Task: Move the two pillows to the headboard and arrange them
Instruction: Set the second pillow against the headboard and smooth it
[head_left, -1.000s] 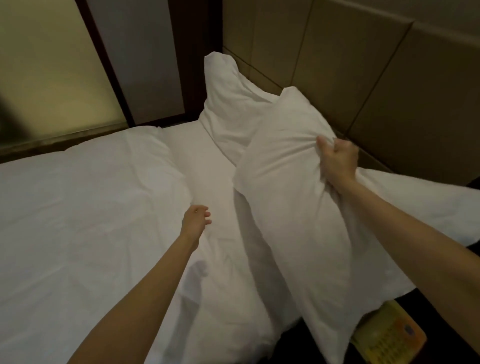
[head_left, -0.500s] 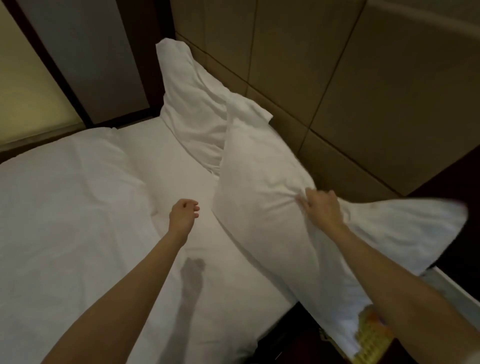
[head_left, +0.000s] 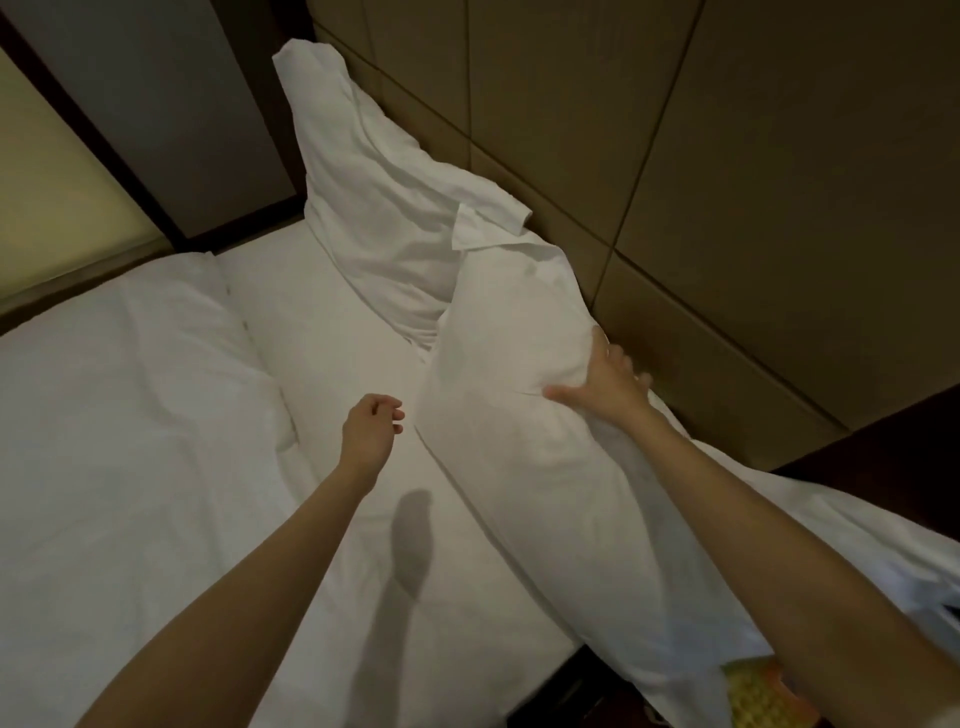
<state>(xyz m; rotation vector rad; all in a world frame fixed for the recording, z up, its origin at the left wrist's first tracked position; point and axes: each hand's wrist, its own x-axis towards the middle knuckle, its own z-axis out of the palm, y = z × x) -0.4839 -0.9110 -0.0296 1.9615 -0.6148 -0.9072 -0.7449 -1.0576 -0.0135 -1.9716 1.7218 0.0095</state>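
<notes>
Two white pillows lean against the tan padded headboard (head_left: 727, 182). The far pillow (head_left: 374, 197) stands upright, its top corner high on the panel. The near pillow (head_left: 535, 457) lies tilted against the headboard, its lower end hanging over the bed's edge. My right hand (head_left: 605, 387) grips the near pillow's upper edge, thumb on the front and fingers behind. Just left of that pillow, my left hand (head_left: 371, 428) hovers over the sheet with loosely curled fingers and holds nothing.
White bedding (head_left: 130, 441) covers the mattress, with a folded duvet edge on the left. A dark nightstand (head_left: 893, 431) sits to the right. A yellow object (head_left: 753, 686) shows below the near pillow. Dark-framed panels (head_left: 104, 130) stand behind the bed.
My right hand has lowered the near pillow and pushed it back against the headboard. My left hand stayed hovering over the sheet.
</notes>
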